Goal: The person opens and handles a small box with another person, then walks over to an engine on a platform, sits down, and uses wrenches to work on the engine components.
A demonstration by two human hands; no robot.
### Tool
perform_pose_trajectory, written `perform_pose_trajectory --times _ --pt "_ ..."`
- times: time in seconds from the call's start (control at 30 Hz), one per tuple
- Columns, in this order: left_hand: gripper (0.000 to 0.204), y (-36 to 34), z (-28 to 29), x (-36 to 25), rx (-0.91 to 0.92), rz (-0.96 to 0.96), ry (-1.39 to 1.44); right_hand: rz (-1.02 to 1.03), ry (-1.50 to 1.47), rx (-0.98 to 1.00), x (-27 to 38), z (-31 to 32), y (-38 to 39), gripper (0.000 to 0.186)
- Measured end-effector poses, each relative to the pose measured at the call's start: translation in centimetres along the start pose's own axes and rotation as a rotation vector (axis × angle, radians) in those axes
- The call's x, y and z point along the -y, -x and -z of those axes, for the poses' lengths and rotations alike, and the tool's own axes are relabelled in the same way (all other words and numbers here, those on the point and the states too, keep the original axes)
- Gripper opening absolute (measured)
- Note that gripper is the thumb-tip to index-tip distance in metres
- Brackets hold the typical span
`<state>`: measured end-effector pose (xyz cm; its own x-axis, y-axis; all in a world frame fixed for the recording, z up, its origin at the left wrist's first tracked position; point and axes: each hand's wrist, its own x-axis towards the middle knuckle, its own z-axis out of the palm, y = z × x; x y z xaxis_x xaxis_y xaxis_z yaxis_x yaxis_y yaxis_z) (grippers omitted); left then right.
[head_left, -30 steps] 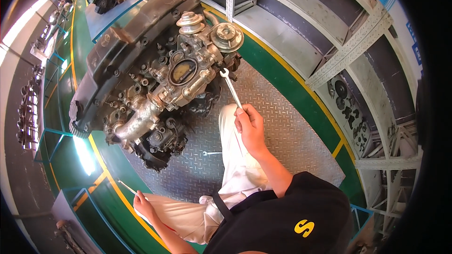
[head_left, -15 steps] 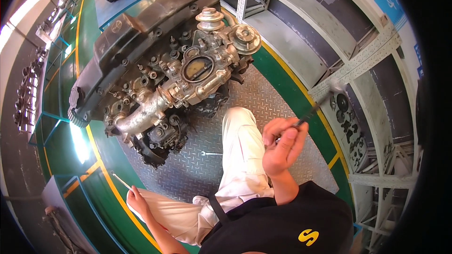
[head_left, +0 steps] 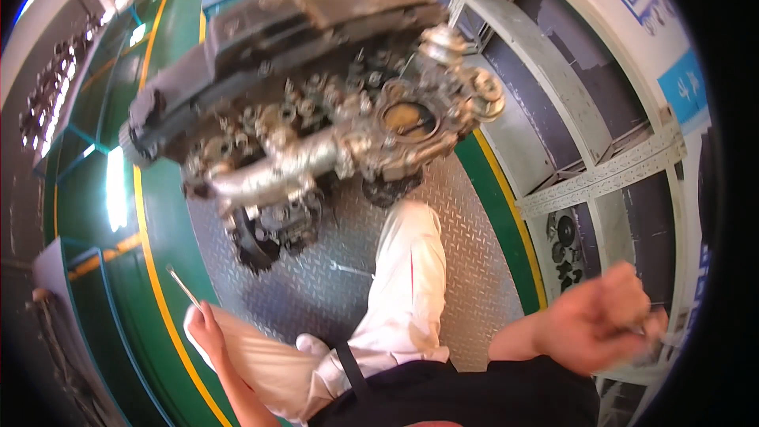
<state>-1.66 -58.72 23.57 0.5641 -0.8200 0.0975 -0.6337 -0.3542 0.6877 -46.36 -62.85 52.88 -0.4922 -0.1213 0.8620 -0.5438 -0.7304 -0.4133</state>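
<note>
My left hand [head_left: 207, 334] is closed around a slim silver wrench [head_left: 183, 284], its free end pointing up and away over the green floor. Off to the right, by the shelf rack, my right hand [head_left: 605, 318] is curled shut and smeared by motion; whatever its fingers hold cannot be made out. In front of my knees stands a large, worn engine [head_left: 292, 142] with a dark cover, a pale metal pipe [head_left: 277, 176] and a round throttle opening [head_left: 408, 121]. Neither hand touches it.
Another wrench [head_left: 348, 270] lies on the metal tread-plate floor [head_left: 466, 261] beside my leg. A grey metal shelf rack [head_left: 609, 162] runs along the right, with dark parts [head_left: 566, 241] in it. Blue-framed stands [head_left: 103, 292] are at the left.
My right hand has swung right and down toward the rack; the dark thin rod seen in it before no longer shows. The view has shifted. My left hand keeps the wrench.
</note>
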Motion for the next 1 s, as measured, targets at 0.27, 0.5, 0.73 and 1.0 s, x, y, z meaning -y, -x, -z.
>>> perform_pose_trajectory --times 0.27,0.5,0.73,1.0 --pt "0.040 0.1 0.7 -1.9 -0.038 0.010 0.102 0.257 -0.341 0.044 -0.7 2.3 -4.8 0.035" --pt "0.043 0.3 0.9 -1.2 -0.061 0.022 0.051 -0.167 0.040 0.388 -4.3 2.6 1.1 0.039" --pt "0.044 0.0 0.8 -1.0 -0.074 0.017 0.043 -0.556 0.293 0.620 -4.4 4.0 7.0 0.031" --pt "0.042 -0.2 0.5 0.1 -0.087 0.018 0.031 -0.986 0.084 0.569 -3.9 2.8 13.2 0.028"
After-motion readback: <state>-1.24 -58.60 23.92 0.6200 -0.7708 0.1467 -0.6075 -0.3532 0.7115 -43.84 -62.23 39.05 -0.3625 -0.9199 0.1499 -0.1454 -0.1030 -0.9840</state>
